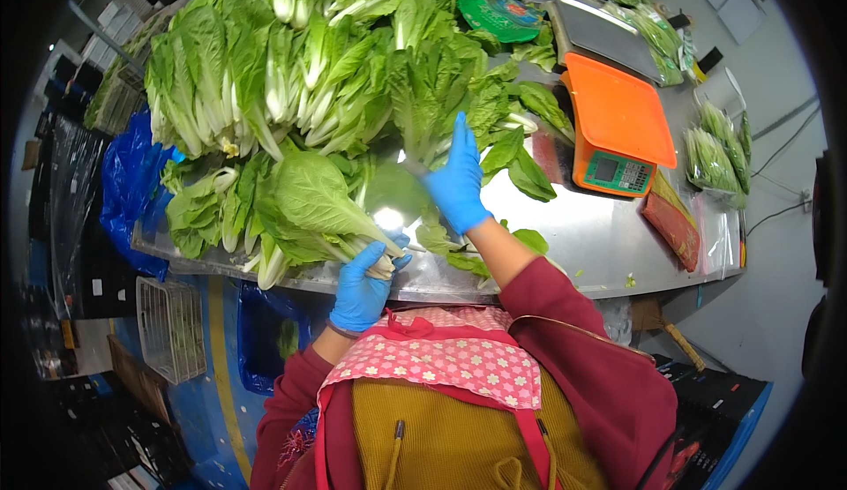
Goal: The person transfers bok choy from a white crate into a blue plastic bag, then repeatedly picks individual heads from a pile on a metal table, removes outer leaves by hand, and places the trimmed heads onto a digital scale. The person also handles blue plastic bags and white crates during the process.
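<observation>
My left hand (363,285), in a blue glove, grips a head of leafy greens (317,192) by its pale stem end near the table's front edge. The broad leaves point up and to the left. My right hand (458,182), gloved in blue too, is raised over the metal table (589,232) with its fingers stretched away from me. A blurred greyish shape sits beside its thumb side; whether the hand holds it cannot be told. Loose leaves (523,166) lie to the right of this hand. Beyond both hands rises a large pile of leafy greens (317,66).
An orange scale (619,109) stands on the right, with a second scale (602,30) behind it. Bagged greens (714,152) lie at the right edge. A green printed bag (499,17) rests by the pile. Below left are a white crate (171,328) and a blue-lined bin (265,344).
</observation>
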{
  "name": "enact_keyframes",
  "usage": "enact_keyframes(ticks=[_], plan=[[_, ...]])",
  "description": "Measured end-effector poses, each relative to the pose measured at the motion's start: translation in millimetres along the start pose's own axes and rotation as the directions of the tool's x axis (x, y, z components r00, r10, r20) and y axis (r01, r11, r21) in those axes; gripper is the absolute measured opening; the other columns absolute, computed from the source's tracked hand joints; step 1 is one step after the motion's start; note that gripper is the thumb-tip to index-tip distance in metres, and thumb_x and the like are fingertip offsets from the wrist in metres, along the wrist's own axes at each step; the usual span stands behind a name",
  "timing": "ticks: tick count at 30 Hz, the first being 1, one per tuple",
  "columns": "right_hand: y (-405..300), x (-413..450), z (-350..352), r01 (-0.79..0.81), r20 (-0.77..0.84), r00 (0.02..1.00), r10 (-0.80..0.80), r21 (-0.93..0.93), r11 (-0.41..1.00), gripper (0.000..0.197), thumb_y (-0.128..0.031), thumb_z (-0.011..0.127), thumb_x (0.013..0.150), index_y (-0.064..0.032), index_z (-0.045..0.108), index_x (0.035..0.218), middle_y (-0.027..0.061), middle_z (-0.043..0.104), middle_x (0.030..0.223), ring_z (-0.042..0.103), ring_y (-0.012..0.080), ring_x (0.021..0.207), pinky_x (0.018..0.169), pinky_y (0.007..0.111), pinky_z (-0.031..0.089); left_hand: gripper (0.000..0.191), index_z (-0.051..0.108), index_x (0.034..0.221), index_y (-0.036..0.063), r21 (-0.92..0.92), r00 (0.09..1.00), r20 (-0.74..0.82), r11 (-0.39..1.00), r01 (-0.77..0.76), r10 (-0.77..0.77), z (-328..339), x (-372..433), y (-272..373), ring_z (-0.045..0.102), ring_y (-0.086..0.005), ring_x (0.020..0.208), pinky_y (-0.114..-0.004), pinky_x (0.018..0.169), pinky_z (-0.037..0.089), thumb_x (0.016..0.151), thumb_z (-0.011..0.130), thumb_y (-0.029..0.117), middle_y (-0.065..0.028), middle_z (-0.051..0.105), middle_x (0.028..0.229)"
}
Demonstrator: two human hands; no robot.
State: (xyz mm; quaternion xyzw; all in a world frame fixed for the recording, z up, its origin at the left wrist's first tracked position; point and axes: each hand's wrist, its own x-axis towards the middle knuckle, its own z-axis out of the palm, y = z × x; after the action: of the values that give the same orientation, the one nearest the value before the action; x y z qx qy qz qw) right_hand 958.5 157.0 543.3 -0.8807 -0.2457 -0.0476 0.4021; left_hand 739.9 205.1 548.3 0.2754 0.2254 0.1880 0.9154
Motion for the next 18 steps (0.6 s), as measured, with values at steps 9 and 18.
enact_keyframes(ticks=[9,18], plan=[[54,64,31,-0.188,0.017,0.982,0.189,-0.067,0.980,0.067,-0.026,0.084,0.069,0.0023,0.055,0.122,0.0259,0.061,0.120,0.063,0.0379,0.105,0.088,0.045,0.052,0.048,0.043,0.142,0.0044,0.040,0.999,-0.018,0.999,-0.029,0.030,-26,-26,16,0.060,-0.0287,0.121,-0.042,0.093,0.055,0.097,0.057,0.009,-0.0183,0.059,0.134],[69,43,-96,-0.527,0.682,0.677,0.277,0.186,0.829,0.055,-0.005,0.072,0.081,-0.0007,0.054,0.133,0.0106,0.067,0.111,0.065,0.0210,0.093,0.074,0.033,0.055,0.050,0.040,0.145,0.0051,-0.003,0.995,0.002,0.995,0.101,-0.101,-8,-7,-14,0.059,-0.0272,0.123,-0.041,0.095,0.055,0.098,0.058,0.012,-0.0180,0.053,0.142]])
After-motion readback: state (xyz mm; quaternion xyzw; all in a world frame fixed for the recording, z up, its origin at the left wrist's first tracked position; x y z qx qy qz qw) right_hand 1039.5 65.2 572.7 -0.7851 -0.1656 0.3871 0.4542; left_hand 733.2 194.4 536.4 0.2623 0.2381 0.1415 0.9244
